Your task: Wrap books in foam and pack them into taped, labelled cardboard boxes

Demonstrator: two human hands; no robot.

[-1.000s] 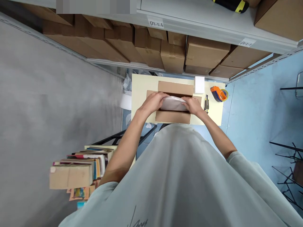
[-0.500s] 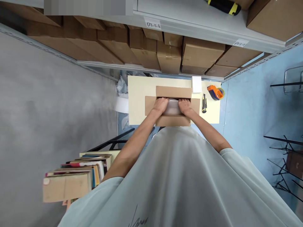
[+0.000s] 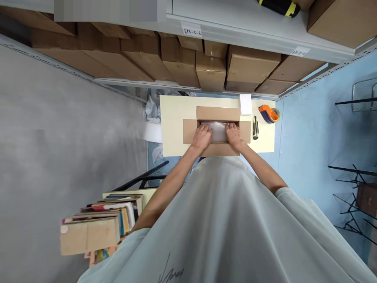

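Observation:
An open cardboard box (image 3: 218,114) stands on the cream table (image 3: 172,106), its four flaps folded outward. Inside it lies a whitish, translucent plastic-wrapped bundle (image 3: 218,133); what it wraps cannot be made out. My left hand (image 3: 202,136) rests on the bundle's left end with its fingers spread flat. At the right end, my right hand (image 3: 234,135) lies on the bundle in the same way, fingers stretched forward. To the right of the box are a black and yellow utility knife (image 3: 255,127) and an orange and blue tape dispenser (image 3: 267,113).
A small white box (image 3: 245,104) stands behind the open box. Above the table runs a grey shelf (image 3: 235,29) packed with cardboard boxes (image 3: 210,72). A stack of books (image 3: 97,228) is at lower left, and folded black metal frames (image 3: 353,204) are at right.
Both hands have gone down into the box with the wrapped bundle, which now sits lower between the flaps. Their fingers have loosened from its ends and lie flat on top.

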